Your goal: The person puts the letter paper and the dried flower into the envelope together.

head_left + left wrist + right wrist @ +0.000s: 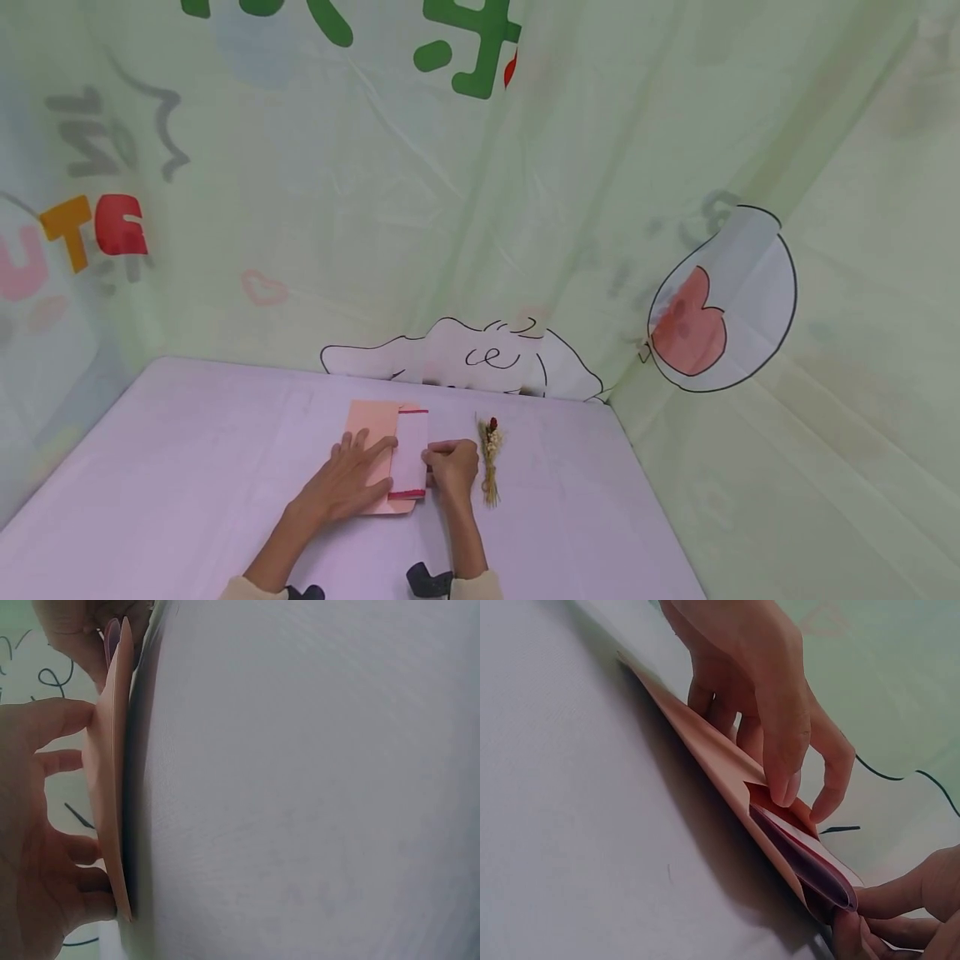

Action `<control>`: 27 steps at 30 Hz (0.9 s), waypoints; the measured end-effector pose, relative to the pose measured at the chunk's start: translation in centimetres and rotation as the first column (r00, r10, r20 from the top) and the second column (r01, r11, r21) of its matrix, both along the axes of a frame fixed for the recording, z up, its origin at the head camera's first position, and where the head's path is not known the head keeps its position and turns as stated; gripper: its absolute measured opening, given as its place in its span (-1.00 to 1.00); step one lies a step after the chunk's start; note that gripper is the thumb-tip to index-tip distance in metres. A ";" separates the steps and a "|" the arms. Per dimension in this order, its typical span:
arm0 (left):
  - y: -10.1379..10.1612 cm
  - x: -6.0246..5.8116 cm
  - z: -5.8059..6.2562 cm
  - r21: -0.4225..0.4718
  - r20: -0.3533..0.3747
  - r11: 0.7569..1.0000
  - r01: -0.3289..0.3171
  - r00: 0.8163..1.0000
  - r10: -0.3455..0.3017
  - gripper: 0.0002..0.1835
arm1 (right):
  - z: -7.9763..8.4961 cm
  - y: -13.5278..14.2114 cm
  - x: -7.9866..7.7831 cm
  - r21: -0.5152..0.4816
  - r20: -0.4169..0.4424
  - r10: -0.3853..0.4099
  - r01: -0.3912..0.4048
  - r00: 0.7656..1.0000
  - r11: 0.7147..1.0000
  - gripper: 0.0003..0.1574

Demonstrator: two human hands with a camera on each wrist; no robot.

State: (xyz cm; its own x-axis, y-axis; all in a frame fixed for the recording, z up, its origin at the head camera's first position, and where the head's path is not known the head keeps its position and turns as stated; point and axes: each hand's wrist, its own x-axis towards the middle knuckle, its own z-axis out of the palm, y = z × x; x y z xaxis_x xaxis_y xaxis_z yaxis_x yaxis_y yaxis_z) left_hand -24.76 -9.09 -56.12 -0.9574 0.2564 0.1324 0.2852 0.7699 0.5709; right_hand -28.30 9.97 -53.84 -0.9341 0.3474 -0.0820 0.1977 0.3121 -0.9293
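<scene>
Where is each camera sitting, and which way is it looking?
Head: on the person's head, looking forward and down at the flat peach paper envelope, the folded white paper card with red stripes and the pale lilac table; left hand, right hand and forearms show.
Left wrist: on that wrist, looking low along the envelope's side; the left hand and part of the right show.
Right wrist: on that wrist, looking into the envelope's open end; both hands show.
Shared: both wrist views show the envelope and both hands.
</scene>
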 end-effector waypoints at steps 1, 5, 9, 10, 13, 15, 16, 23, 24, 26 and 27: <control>0.0 0.0 0.0 0.005 -0.002 1.000 -0.003 1.000 0.003 -0.36 | 0.1 -0.1 0.0 0.004 -0.004 0.004 -0.004 1.000 1.000 -0.95; 0.1 -0.1 -0.1 0.012 0.004 1.000 -0.006 1.000 0.006 -0.36 | 0.0 -0.3 -0.1 0.026 -0.015 0.005 -0.005 1.000 1.000 -0.95; 0.0 -0.1 -0.2 0.012 0.013 1.000 -0.004 1.000 0.004 -0.35 | -0.2 -0.5 -0.4 0.050 -0.021 0.005 -0.004 1.000 0.999 -0.95; 0.0 -0.1 -0.2 0.012 0.011 1.000 -0.003 1.000 0.003 -0.35 | -0.3 -0.6 -0.5 0.056 -0.024 0.006 -0.005 1.000 0.998 -0.96; 0.0 -0.1 -0.2 0.015 0.001 1.000 0.000 1.000 0.000 -0.35 | -0.4 -0.7 -0.6 0.062 -0.028 0.006 -0.004 1.000 0.998 -0.95; -0.1 -0.1 -0.1 0.017 0.000 1.000 0.002 1.000 -0.002 -0.35 | -0.4 -0.9 -0.5 0.070 -0.039 0.008 -0.005 0.999 0.998 -0.94; -0.1 -0.1 -0.1 0.016 -0.001 1.000 0.003 1.000 -0.003 -0.35 | -0.3 -0.9 -0.5 0.071 -0.044 0.009 -0.006 0.999 0.997 -0.94; -0.1 -0.1 -0.1 0.006 0.002 1.000 -0.002 1.000 0.002 -0.35 | -0.4 -1.6 -0.5 0.099 -0.073 0.028 -0.021 0.997 0.995 -0.94; -0.1 -0.2 -0.1 0.007 0.004 1.000 -0.004 1.000 0.004 -0.35 | -0.4 -1.7 -0.5 0.105 -0.076 0.034 -0.026 0.997 0.994 -0.94; -0.1 -0.2 -0.2 0.009 0.011 1.000 -0.007 1.000 0.007 -0.34 | -0.5 -1.9 -0.5 0.111 -0.080 0.043 -0.033 0.996 0.993 -0.94; -0.1 -0.2 -0.2 0.012 0.013 1.000 -0.008 1.000 0.008 -0.33 | -0.5 -2.0 -0.5 0.113 -0.082 0.048 -0.038 0.995 0.993 -0.95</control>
State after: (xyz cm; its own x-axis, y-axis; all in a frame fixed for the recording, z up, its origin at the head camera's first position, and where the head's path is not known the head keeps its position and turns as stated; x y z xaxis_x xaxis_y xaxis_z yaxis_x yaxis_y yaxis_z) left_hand -24.92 -9.19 -56.28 -0.9611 0.2475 0.1228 0.2717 0.7651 0.5838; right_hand -28.78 7.98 -54.36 -0.9504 0.3091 0.0350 0.1037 0.4210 -0.9011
